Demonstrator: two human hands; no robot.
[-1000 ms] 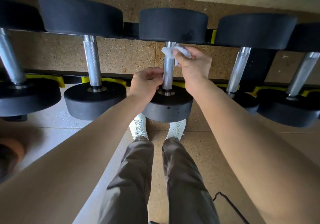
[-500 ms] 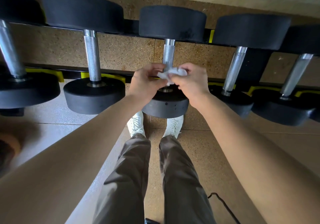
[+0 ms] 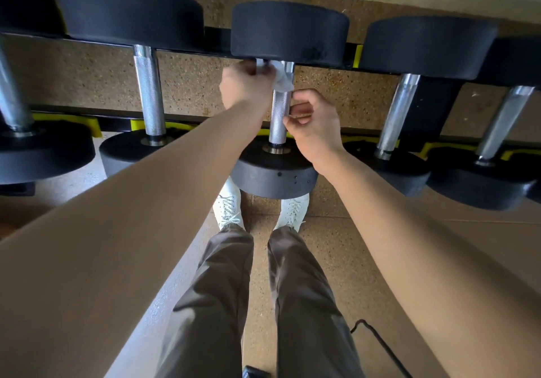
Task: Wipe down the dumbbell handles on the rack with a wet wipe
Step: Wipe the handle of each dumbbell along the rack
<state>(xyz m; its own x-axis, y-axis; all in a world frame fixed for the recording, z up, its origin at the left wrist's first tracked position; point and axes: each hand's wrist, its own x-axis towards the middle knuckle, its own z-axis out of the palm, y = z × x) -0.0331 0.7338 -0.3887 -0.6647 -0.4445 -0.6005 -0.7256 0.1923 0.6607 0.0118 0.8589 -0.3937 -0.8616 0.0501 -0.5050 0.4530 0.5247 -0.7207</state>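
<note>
Several black dumbbells with knurled steel handles lie across a black rack (image 3: 216, 38) with yellow pads. The middle dumbbell's handle (image 3: 279, 120) is straight ahead of me. My left hand (image 3: 246, 85) holds a crumpled white wet wipe (image 3: 282, 80) against the far end of that handle, just under the far weight head (image 3: 289, 32). My right hand (image 3: 313, 123) sits lower on the right side of the same handle, fingers curled beside the bar; I cannot tell whether it grips it.
Neighbouring dumbbell handles stand to the left (image 3: 149, 96) and right (image 3: 395, 114). Below are my grey trousers and white shoes (image 3: 228, 208) on a speckled cork-coloured floor. A black cable (image 3: 377, 342) lies on the floor at lower right.
The wipe passed from my right hand to my left hand, which carried it from the near part of the handle up to the far end. My right hand dropped to mid-handle.
</note>
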